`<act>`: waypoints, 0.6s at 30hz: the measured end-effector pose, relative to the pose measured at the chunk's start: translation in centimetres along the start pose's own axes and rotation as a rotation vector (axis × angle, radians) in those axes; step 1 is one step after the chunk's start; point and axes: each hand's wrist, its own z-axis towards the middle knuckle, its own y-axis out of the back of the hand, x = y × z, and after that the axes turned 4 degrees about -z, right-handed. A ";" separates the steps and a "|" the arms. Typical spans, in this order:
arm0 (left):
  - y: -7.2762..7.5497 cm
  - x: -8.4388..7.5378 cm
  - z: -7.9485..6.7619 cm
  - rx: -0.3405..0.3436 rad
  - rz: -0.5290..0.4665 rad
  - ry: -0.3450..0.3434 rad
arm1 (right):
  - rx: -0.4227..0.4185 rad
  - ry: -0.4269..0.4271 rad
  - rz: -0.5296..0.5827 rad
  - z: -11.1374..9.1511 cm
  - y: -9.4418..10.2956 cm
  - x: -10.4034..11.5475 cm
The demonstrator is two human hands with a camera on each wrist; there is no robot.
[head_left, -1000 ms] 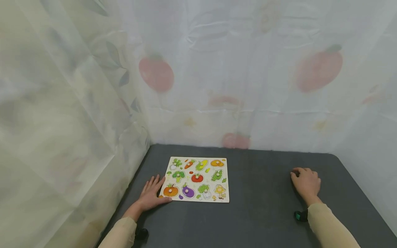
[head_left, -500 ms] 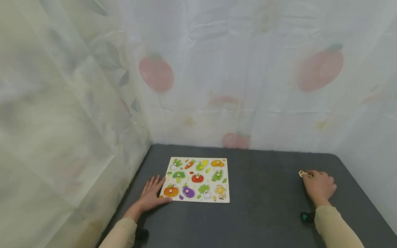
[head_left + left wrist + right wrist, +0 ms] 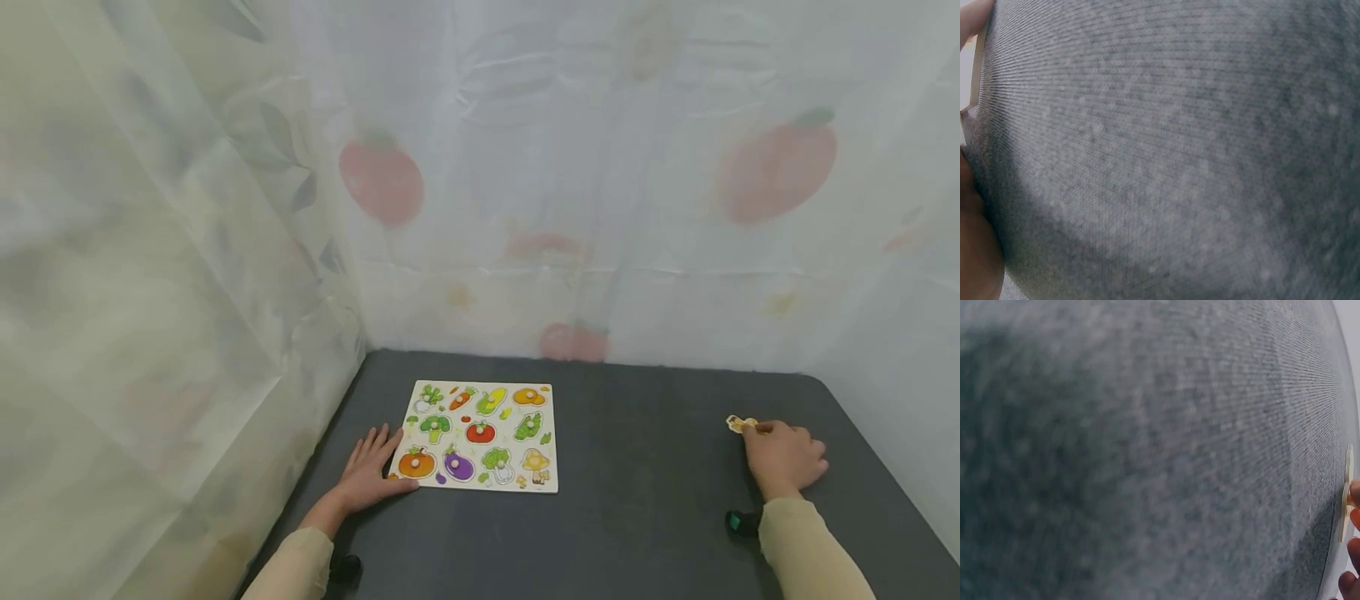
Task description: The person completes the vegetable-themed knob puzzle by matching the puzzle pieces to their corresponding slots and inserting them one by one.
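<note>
A cream wooden knob puzzle board (image 3: 517, 483) printed with vegetables lies flat on the left half of the table. My left hand (image 3: 365, 477) is spread at its lower left corner, thumb along the front edge and fingers by the left side. In the left wrist view a pale edge of the board (image 3: 975, 72) shows near a fingertip. Far to the right, my right hand (image 3: 783, 458) pinches a small flat yellow-and-cream puzzle piece (image 3: 737, 423) between thumb and fingers, low over the table. From the right wrist, the piece (image 3: 1345, 503) appears edge-on, partly behind the fingertips.
The dark grey table (image 3: 637, 467) spans the gap between board and right hand. A pale curtain with faded fruit prints (image 3: 570, 208) hangs along the back edge, and another leaf-patterned curtain (image 3: 165, 333) closes the left side. Black wrist devices are strapped under both sleeves.
My right hand has shifted right, and the puzzle piece, hidden a second ago, now shows past its fingertips, turned to a yellower side. The left hand and the board stay put.
</note>
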 end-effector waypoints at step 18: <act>0.2 -0.4 0.2 0.022 0.021 0.045 | -0.002 -0.055 0.024 0.1 -0.2 0.6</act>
